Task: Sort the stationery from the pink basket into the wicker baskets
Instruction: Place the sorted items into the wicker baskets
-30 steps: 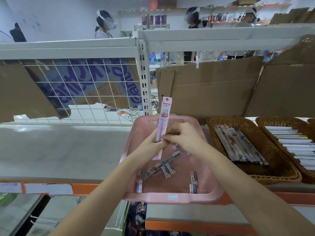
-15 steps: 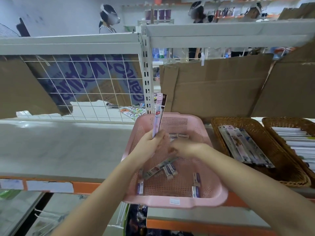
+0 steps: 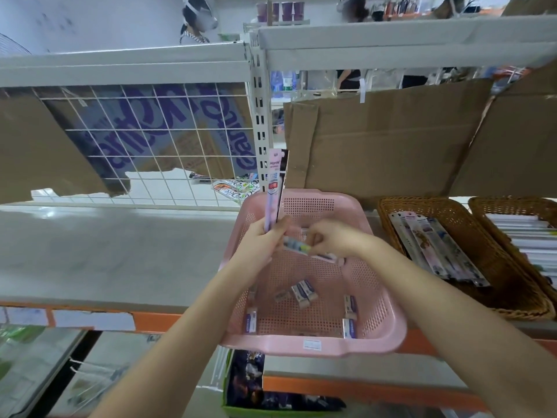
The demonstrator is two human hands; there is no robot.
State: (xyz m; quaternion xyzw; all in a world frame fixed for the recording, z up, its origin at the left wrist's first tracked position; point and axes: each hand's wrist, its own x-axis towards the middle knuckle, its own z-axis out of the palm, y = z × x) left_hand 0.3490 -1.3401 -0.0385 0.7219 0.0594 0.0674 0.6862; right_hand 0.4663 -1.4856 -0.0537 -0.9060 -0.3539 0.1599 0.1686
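1. Since a second ago, my right hand has dropped into the pink basket and lifted a long pack off the floor of it; a dark second pack now stands behind the pink one in my left hand.
2. Left fingers pinch the two upright packs at their lower ends, tops pointing at the shelf post.
3. Right fingers are curled round the lifted pack, holding it crosswise just beside the left hand; it looks blurred, so exact contact is unclear.
4. Handling guess: flat carded packs, light, fairly stiff along the length, slick film. Best gripped across the narrow width near one end, as now.
5. Small boxes lie scattered on the basket bottom; likely light and rigid, easy to pinch by the sides.
6. Both forearms reach forward over the basket's near rim, wrists close together.
7. Near wicker basket on the right already holds similar long packs; far wicker basket holds white ones.
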